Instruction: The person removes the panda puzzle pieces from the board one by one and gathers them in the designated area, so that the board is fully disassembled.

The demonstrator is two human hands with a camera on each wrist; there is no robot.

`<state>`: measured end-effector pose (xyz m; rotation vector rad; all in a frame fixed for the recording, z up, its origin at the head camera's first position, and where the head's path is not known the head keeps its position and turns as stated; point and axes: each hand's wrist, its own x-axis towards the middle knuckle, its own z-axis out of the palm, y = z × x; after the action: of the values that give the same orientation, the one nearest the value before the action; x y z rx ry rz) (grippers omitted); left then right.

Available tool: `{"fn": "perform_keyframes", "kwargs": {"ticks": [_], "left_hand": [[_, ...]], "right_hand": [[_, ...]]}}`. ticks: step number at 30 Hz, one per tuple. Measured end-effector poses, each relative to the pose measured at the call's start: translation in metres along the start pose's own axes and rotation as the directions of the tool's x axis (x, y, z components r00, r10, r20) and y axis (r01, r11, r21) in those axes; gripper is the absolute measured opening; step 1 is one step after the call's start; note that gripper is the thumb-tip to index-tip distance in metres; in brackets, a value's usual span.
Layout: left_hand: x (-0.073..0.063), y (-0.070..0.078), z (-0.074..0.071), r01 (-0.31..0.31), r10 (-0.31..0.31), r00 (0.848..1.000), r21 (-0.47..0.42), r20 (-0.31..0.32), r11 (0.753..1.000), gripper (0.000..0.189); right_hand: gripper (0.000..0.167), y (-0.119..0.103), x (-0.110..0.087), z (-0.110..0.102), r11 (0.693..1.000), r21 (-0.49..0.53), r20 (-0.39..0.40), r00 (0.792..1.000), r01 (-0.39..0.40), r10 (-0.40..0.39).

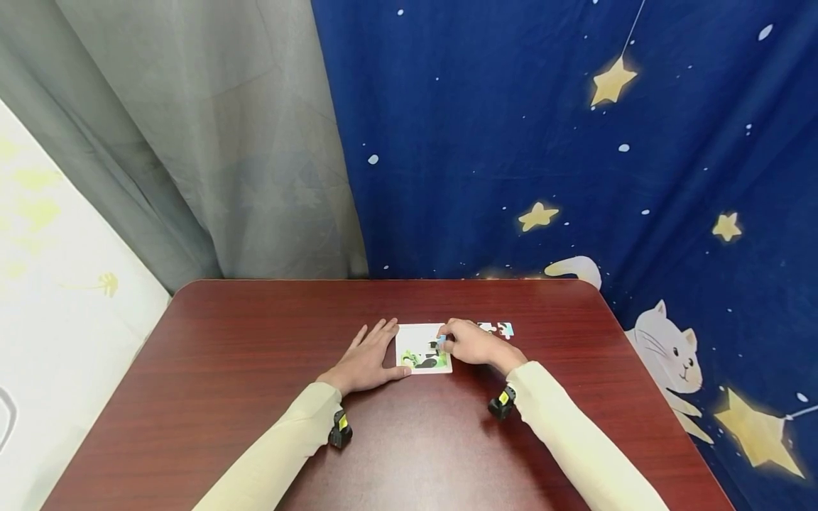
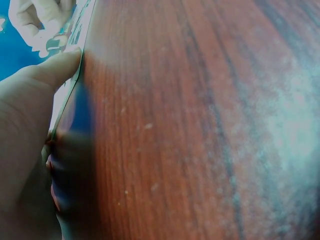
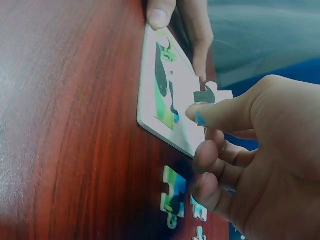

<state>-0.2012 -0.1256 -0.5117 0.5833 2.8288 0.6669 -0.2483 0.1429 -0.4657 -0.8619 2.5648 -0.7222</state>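
Observation:
A white puzzle board [image 1: 417,332] lies flat on the table, with green, black and white pieces fitted along its near side. My left hand [image 1: 367,360] lies flat with fingers spread beside the board's left edge. Its thumb [image 2: 65,67] rests on the near left corner. Between thumb and fingers, my right hand [image 1: 474,343] pinches a puzzle piece [image 3: 214,94] in black, white and blue. That piece is held over the right part of the board, tilted up from it. The fingers partly cover it in the head view.
Several loose puzzle pieces lie right of the board, among them a black, white and blue one [image 1: 505,329] and a green and blue one [image 3: 173,192]. The dark red wooden table [image 1: 255,333] ends at a grey curtain [image 1: 268,177] and a blue starry curtain [image 1: 479,142].

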Motion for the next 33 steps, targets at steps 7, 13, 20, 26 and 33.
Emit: {"fn": "perform_keyframes", "kwargs": {"ticks": [7,13,20,26,33], "left_hand": [[0.0,0.0,0.001,0.001,-0.001,1.0,-0.003,-0.011,1.0,0.101],[-0.001,0.001,0.0,-0.007,0.007,1.0,-0.006,-0.013,1.0,0.1],[-0.001,0.001,0.0,-0.018,0.017,1.0,-0.029,-0.022,0.999,0.099],[-0.002,0.001,-0.001,-0.012,0.012,1.0,-0.013,-0.012,1.0,0.099],[-0.001,0.0,0.001,-0.011,0.011,1.0,-0.018,-0.013,1.0,0.099]], "right_hand": [[0.025,0.006,-0.009,-0.011,0.998,0.042,-0.027,0.999,-0.036,0.038],[0.023,0.013,-0.021,-0.023,0.998,0.052,-0.044,0.998,-0.046,0.048],[0.014,0.024,-0.036,-0.032,0.991,0.11,-0.063,0.994,-0.081,0.088],[0.007,0.039,-0.049,-0.036,0.981,0.147,-0.084,0.986,-0.128,0.142],[0.011,0.055,-0.067,-0.041,0.962,0.218,-0.123,0.973,-0.165,0.195]]}}
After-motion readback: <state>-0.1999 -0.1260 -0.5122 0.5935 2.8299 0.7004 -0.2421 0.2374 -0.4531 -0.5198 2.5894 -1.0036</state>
